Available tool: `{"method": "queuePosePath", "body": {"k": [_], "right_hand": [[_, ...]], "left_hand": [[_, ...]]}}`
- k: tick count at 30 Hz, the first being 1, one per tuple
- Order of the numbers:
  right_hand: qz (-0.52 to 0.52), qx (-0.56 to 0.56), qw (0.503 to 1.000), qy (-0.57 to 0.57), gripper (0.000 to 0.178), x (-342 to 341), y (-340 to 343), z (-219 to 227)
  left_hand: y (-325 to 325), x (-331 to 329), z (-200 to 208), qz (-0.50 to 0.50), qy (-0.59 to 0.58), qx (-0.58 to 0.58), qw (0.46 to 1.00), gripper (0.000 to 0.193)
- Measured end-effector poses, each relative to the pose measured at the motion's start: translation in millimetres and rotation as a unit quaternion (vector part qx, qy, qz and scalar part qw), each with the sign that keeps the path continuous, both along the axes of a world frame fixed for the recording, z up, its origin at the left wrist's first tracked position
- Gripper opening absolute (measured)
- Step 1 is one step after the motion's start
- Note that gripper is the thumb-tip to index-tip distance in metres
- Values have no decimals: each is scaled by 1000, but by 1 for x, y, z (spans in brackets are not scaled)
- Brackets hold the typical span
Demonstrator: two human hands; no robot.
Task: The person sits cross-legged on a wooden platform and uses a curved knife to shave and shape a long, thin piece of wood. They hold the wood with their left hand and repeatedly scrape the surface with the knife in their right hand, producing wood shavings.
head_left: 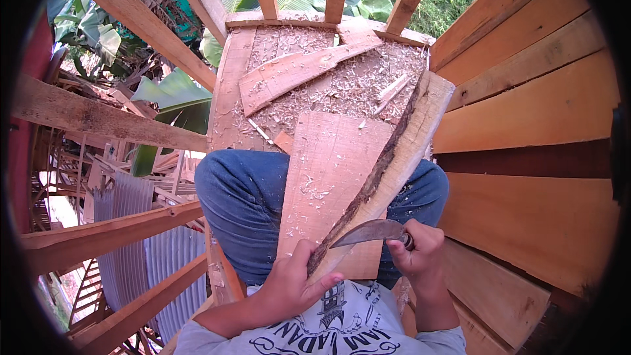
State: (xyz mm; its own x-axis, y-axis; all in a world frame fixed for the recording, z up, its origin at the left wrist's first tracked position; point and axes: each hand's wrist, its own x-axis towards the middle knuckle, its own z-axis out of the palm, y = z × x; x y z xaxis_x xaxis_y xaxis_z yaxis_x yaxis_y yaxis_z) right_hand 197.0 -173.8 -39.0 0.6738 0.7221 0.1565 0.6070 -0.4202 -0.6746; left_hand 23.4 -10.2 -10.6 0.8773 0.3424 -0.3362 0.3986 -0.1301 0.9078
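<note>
My left hand (pixel 296 287) is closed round the near end of a long wooden slab (pixel 388 177) that has dark bark along its left edge. The slab slants away to the far right, across my right knee. In my right hand (pixel 420 250) is the handle of a curved knife (pixel 371 231), its blade lying across the slab just beyond my left hand. A wide pale board (pixel 332 171) rests between my legs, under the slab, with a few shavings on it.
Wood shavings (pixel 322 95) litter the floor ahead, around a cut plank (pixel 296 72) and a small split stick (pixel 393 92). Slatted rails (pixel 112 131) stand at the left and far side. A plank wall (pixel 526 112) rises close on my right.
</note>
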Motion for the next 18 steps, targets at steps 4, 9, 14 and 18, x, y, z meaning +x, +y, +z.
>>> {"method": "queuePosePath", "body": {"k": [4,9,14,18], "right_hand": [[-63,12,996,-67,57,19,-2,-10],[-148,53,988,2,62,39,-8,-23],[-290,122,948,48,66,75,-29,-9],[-94,38,995,7,61,14,-12,16]], "left_hand": [[-3,-5,3,-20,0,40,999,44],[-6,-4,7,-8,0,35,999,41],[-11,-13,7,-17,-39,46,998,41],[-3,-8,4,38,14,10,999,43]]}}
